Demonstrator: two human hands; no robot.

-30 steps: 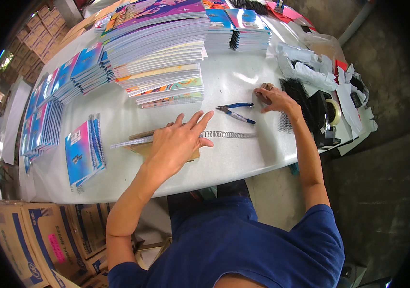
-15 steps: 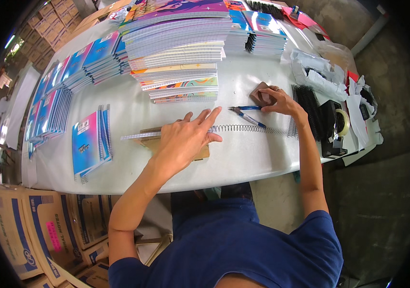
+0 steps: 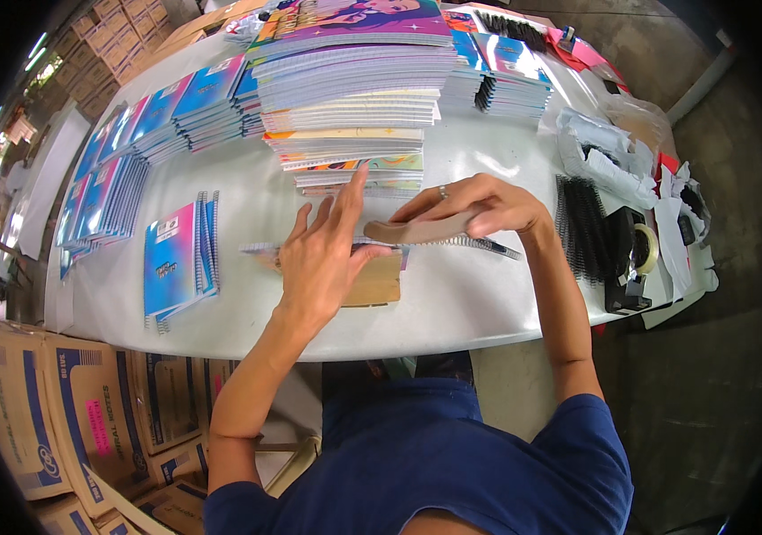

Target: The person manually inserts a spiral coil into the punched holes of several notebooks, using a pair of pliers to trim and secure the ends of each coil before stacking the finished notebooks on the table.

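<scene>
My right hand grips a curved brown block, which is tilted above the table beside my left hand. Under the block runs a thin wire spiral coil, partly hidden by it. My left hand has its fingers spread and rests over a notebook lying with its edge toward me; most of that notebook is covered. A piece of brown cardboard shows just below my left thumb. The cutting tool near the coil is mostly hidden behind the block and my right hand.
A tall stack of notebooks rises behind my hands. Blue-pink spiral notebooks lie at left, with more piles behind. Black coils, a tape dispenser and torn white wrapping are at right. Cardboard boxes stand lower left.
My right hand has lifted the brown block off the table and brought it left, over the coil beside my left hand. My left hand stays over the notebook.
</scene>
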